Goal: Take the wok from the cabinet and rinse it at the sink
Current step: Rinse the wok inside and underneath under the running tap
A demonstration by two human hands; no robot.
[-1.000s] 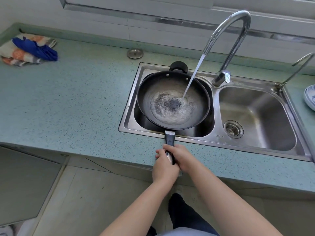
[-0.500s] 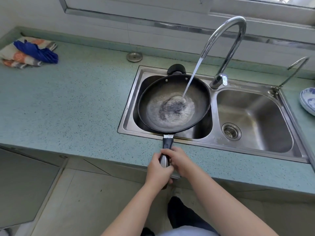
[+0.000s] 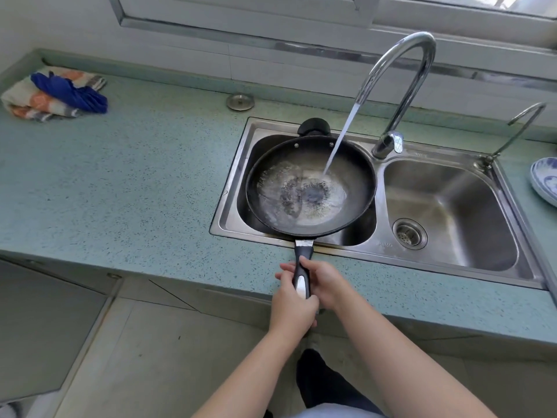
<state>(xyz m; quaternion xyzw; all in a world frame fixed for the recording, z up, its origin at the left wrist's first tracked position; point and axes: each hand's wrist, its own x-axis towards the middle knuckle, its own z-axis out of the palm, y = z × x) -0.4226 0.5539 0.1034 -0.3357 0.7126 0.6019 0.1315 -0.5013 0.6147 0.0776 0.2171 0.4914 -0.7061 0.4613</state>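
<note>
Over the left basin of the 2-bowl stainless steel sink [image 3: 509,188], the round black wok [image 3: 346,164] catches water from the curved chrome tap [image 3: 401,49], its long black-and-silver handle [image 3: 302,276] grasped by both left hand [image 3: 292,309] and right hand [image 3: 327,280], apparently tilted leftward.

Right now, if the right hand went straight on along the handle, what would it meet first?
Probably the wok at its near rim, where the handle joins, above the sink front edge.
</note>
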